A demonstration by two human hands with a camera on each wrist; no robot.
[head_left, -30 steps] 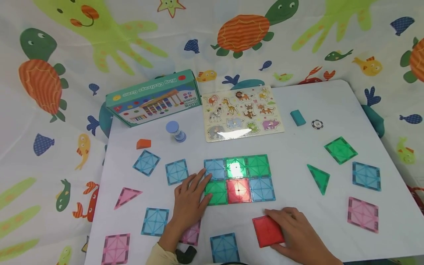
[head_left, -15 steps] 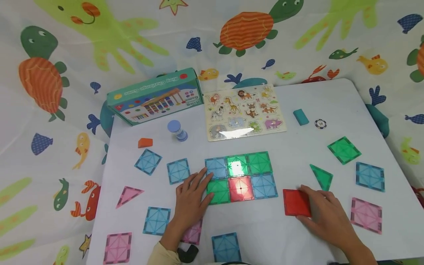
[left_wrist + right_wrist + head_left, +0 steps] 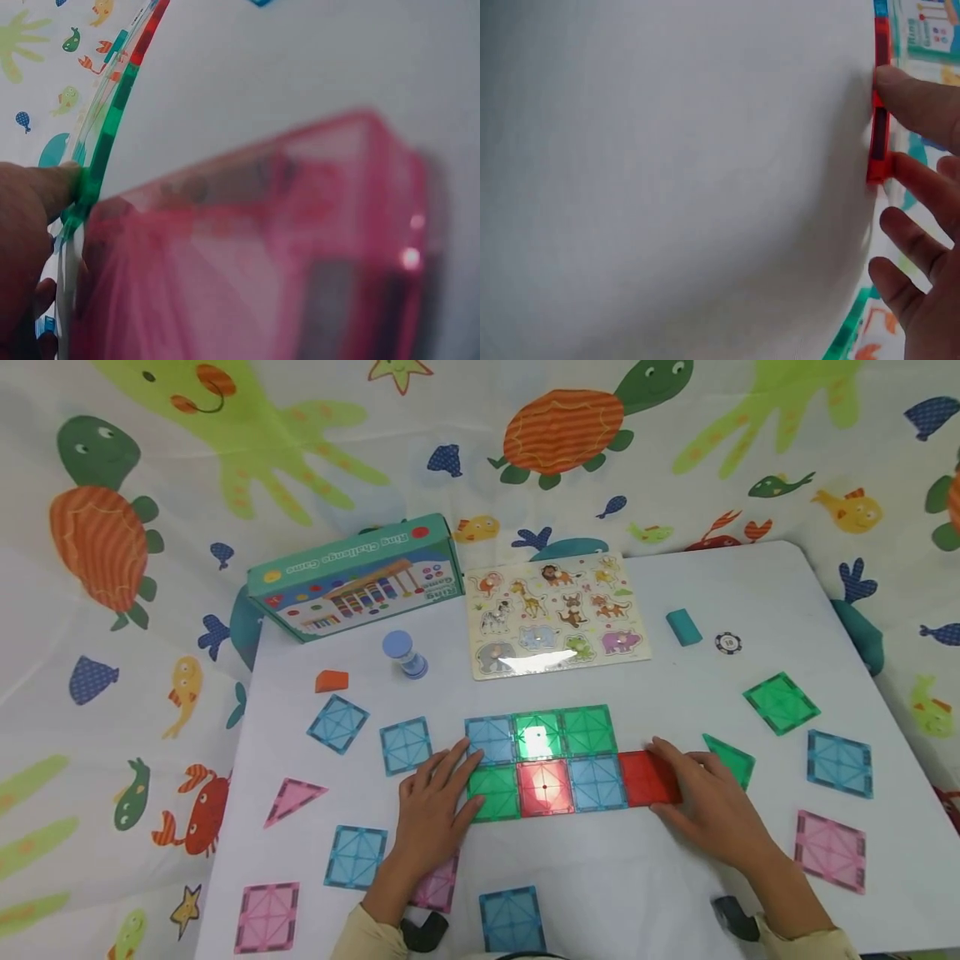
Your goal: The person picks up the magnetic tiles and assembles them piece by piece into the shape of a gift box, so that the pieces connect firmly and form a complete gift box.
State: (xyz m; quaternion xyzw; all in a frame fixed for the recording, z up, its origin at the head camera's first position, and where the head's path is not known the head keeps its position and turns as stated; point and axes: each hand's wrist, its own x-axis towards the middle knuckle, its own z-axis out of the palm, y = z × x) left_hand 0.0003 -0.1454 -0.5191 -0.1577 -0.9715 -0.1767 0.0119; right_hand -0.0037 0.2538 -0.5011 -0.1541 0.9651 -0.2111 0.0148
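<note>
Six square magnetic tiles lie in two rows of three; the lower row runs green [image 3: 495,795], red [image 3: 544,787] and blue [image 3: 597,781]. At that row's right end, a darker red magnetic tile [image 3: 647,779] lines up against the blue one. My right hand [image 3: 708,802] pinches this red tile by its front and back edges, thumb and forefinger showing on it in the right wrist view. My left hand [image 3: 431,814] rests, fingers spread, at the left side of the block, touching the green tile [image 3: 112,135]. A pink tile [image 3: 437,887] lies partly hidden under the left wrist.
Loose blue, pink and green tiles lie on both sides, including a green triangle [image 3: 731,762] beside the right hand. Farther back are a game box [image 3: 356,581], an animal puzzle board [image 3: 558,617], a small blue hourglass-shaped piece [image 3: 406,655], a teal block [image 3: 684,627] and a chip [image 3: 727,643].
My right hand has carried the red tile first rightward, then up and left against the lower row's right end. The left hand stays at the block's left side.
</note>
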